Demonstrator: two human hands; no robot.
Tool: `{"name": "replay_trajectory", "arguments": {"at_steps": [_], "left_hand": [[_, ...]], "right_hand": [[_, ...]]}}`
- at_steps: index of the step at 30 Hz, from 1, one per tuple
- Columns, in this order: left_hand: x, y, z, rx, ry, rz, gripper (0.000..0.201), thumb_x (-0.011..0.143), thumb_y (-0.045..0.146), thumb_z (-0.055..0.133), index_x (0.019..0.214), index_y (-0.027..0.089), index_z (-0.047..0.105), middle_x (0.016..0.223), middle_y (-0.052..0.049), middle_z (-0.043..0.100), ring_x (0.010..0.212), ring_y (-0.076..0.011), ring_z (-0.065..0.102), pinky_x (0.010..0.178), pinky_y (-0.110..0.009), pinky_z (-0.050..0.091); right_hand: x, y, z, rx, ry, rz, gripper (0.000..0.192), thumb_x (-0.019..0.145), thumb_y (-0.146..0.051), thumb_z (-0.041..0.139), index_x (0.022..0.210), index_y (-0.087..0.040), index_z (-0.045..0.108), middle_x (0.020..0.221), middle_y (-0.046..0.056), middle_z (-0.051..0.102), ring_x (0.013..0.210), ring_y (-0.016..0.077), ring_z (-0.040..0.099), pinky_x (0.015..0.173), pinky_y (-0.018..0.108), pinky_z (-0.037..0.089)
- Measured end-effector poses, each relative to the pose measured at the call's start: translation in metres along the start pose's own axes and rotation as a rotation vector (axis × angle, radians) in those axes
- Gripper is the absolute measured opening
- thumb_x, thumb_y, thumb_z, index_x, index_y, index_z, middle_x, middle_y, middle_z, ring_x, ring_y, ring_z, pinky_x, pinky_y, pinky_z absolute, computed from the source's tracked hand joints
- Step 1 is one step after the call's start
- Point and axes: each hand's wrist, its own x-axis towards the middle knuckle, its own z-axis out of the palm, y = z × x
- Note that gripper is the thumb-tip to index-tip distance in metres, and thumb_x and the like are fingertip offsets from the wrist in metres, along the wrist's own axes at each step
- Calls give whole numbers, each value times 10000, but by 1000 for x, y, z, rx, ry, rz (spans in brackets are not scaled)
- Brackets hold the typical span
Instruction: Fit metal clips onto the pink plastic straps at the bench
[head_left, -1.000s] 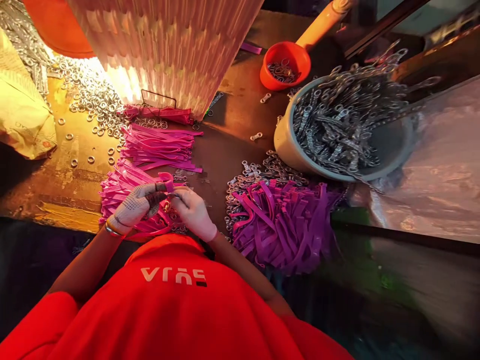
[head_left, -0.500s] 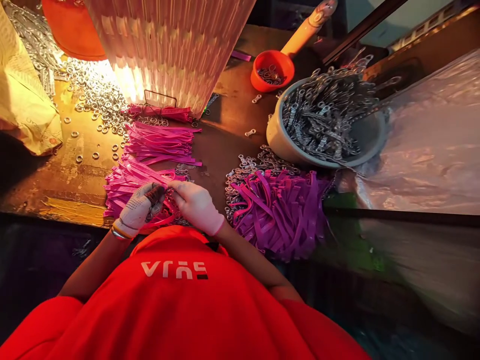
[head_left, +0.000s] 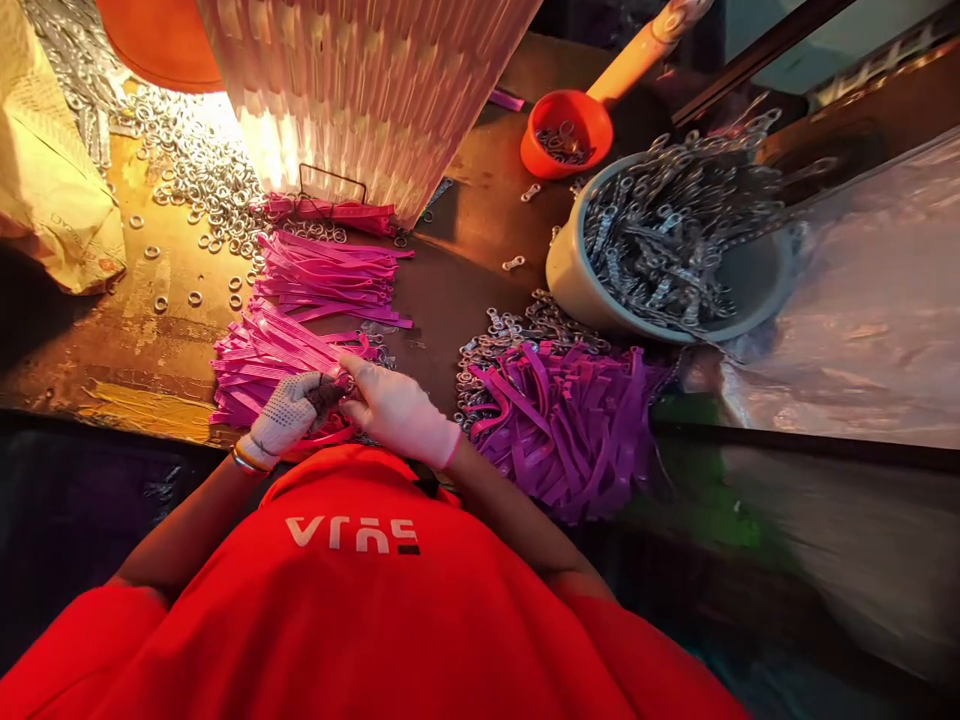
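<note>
My left hand (head_left: 289, 418), in a dotted work glove, and my right hand (head_left: 394, 408), in a plain white glove, meet at the near table edge. Both pinch a pink strap (head_left: 330, 390) between their fingertips, above a fanned pile of pink straps (head_left: 262, 355). A second neat stack of pink straps (head_left: 326, 280) lies just beyond. To the right of my right hand sits a loose heap of purple straps (head_left: 566, 425) on scattered metal links (head_left: 510, 330).
A grey bowl (head_left: 577, 285) full of metal clips stands at the right. Behind it is an orange scoop (head_left: 566, 130) holding small rings. Loose metal rings (head_left: 191, 165) cover the lit back left. A ribbed lampshade (head_left: 360, 90) hangs over the table, with a paper bag (head_left: 52, 190) at far left.
Both hands stayed together over the pink pile, shifting slightly away from me and to the right. The view itself swayed a little.
</note>
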Motion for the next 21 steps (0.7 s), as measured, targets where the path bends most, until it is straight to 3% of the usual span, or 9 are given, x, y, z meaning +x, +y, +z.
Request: {"name": "replay_trajectory", "arguments": {"at_steps": [2,4,8,13,17,19,21], "left_hand": [[-2,2,1,83,41,32,336,940,423,584,726,165,597,546,19,535,505,-108,437,515,-239,321],[-2,3,2,172,42,49,331,933,420,591,735,157,627,553,14,545,540,-117,453,537,-241,319],[1,-4,4,287,46,88,290,918,370,579,743,153,658,610,-10,601,605,-140,481,590,-256,336],[8,2,-2,366,-77,151,254,903,324,567,766,158,702,730,-50,704,683,-174,566,661,-274,404],[15,20,-46,429,-134,230,240,912,331,573,916,185,763,897,-79,764,778,-216,641,766,-329,477],[22,18,-79,478,-23,228,234,894,371,602,906,208,770,931,-97,763,823,-253,653,799,-375,481],[34,2,-106,543,93,150,199,855,389,657,838,223,765,860,-85,732,815,-271,624,825,-410,466]], "right_hand": [[3,2,-2,16,-69,33,527,1002,-404,571,1470,-177,487,1174,115,759,1039,265,710,803,297,453],[6,4,0,-24,-100,67,406,1025,-404,521,1355,-172,570,1094,116,780,985,266,734,765,296,452],[7,9,17,-162,-121,16,407,1045,-428,427,1170,-103,638,974,197,776,907,304,749,719,321,455],[6,12,24,-219,-122,-94,484,1044,-487,407,1144,-85,658,938,216,769,873,318,743,686,324,423],[15,16,13,-211,-41,-54,544,1062,-538,372,1161,-93,669,963,205,772,900,297,730,696,313,392],[21,19,13,-212,1,15,554,1066,-548,368,1194,-93,657,966,197,771,905,293,724,707,316,386],[26,22,21,-206,5,70,535,1067,-542,382,1216,-102,648,972,182,770,909,290,720,713,322,382]]}}
